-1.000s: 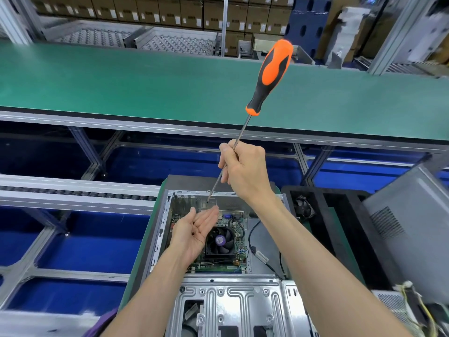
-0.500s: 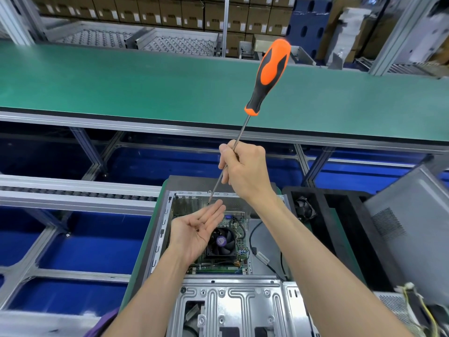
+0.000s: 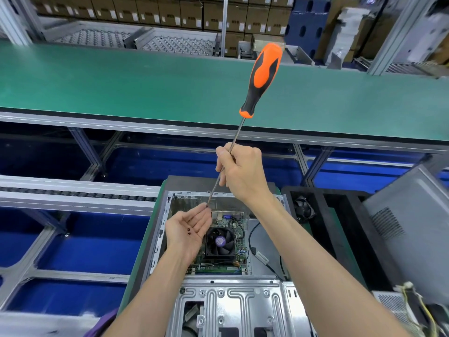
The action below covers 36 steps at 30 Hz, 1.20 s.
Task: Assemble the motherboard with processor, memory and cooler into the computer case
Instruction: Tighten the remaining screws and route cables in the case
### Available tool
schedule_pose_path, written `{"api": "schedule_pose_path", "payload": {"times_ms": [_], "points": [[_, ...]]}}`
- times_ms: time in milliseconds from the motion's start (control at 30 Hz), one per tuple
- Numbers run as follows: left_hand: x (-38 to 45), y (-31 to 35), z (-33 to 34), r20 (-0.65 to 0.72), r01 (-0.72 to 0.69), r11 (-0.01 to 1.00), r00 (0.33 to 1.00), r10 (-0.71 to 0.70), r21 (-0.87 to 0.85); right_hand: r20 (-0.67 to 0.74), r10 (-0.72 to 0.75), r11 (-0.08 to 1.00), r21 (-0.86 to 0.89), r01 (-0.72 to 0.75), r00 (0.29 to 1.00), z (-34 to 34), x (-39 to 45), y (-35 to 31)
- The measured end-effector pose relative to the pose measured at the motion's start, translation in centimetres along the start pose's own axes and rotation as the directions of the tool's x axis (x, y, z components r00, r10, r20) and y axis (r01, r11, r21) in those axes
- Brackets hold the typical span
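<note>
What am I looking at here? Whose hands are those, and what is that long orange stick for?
The picture comes from a camera worn on a person's head, looking down, so you see that person's own two arms. There is no robot.

The right hand grips the thin metal shaft of a long screwdriver with an orange and black handle. The left hand lies palm up, with small dark screws resting in it. The screwdriver's tip is at the left fingertips.

Below the hands sits an open computer case. Inside is a green motherboard with a round cooler fan. Behind runs a long green workbench.
</note>
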<state>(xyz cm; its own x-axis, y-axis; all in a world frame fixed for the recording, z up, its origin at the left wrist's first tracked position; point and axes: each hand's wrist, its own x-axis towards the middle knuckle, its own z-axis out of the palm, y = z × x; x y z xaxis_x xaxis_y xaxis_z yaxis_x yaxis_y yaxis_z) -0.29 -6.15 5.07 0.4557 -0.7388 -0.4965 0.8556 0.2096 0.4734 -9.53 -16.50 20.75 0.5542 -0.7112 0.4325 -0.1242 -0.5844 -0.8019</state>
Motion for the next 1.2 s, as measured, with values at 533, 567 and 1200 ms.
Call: {"api": "schedule_pose_path", "payload": {"times_ms": [533,567,1200], "points": [[-1.4,5.4,4.1,0.508,-0.56,0.07,0.791,0.341,0.826,0.081,0.035,0.999,-0.012,-0.034,0.996,2.0,-0.6,0.6],[-1.4,5.6,4.2,0.505,-0.547,0.037,0.796,0.334,0.836,0.079,0.025,0.999,-0.024,-0.023,0.997,2.1,-0.7,0.5],[-0.1,5.0,0.7,0.3,-0.256,-0.155,0.827,0.476,0.954,-0.04,-0.265,0.96,-0.101,0.26,0.963,0.6,2.1,-3.4]]}}
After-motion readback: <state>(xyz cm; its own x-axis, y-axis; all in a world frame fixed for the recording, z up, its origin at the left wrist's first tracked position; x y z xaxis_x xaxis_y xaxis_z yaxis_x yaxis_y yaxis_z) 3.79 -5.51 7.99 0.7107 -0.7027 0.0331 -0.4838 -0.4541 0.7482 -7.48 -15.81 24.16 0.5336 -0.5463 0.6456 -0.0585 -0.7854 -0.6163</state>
